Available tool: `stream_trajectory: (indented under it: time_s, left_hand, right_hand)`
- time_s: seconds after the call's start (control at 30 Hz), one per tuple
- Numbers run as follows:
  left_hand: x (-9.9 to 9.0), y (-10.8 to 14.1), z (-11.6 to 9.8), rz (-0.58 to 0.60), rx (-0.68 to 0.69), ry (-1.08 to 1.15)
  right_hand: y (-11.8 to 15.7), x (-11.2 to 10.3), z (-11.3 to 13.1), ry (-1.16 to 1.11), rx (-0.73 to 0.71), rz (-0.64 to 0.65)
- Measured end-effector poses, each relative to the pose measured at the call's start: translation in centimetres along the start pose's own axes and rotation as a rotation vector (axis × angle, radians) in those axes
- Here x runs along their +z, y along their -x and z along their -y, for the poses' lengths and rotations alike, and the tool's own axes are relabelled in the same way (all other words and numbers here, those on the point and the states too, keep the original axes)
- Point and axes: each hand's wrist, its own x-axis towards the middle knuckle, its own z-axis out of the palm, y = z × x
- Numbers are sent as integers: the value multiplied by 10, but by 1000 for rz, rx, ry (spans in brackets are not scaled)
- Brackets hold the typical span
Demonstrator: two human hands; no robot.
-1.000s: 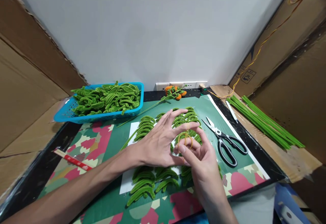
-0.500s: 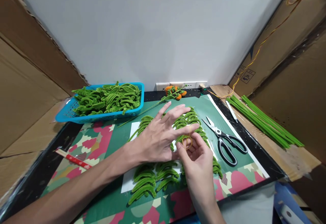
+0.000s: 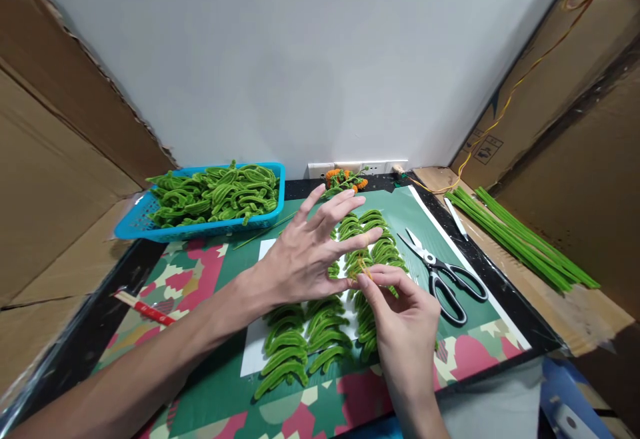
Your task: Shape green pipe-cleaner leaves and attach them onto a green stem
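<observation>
My right hand pinches a thin yellow band, which looks like a rubber band, between thumb and fingertips. My left hand has its fingers spread, and its thumb tip meets the right fingertips beside the band. Whether the band touches the left hand is unclear. Beneath both hands, rows of curved, fuzzy green pipe-cleaner pieces lie on white paper. My hands hide part of these rows.
A blue basket piled with green fuzzy pieces stands back left. Scissors lie right, near a white knife and straight green stems. An orange flower is by the wall sockets. Red-wrapped chopsticks lie left.
My right hand has moved slightly right and its fingers have straightened around the band. The band's loop looks smaller and sits lower, off the left index finger. My left hand has shifted slightly.
</observation>
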Motion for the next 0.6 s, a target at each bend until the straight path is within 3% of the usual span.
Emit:
stream_trajectory:
  time_s: [0.13, 0.37, 0.6]
  left_hand:
    - [-3, 0, 10, -9, 4, -61]
    - [-4, 6, 37, -68, -45, -173]
    - [5, 11, 52, -118, -20, -192]
  right_hand:
    - [2, 0, 7, 48, 12, 101]
    - [19, -3, 18, 1, 159, 239]
    - [24, -13, 31, -327, 401, 434]
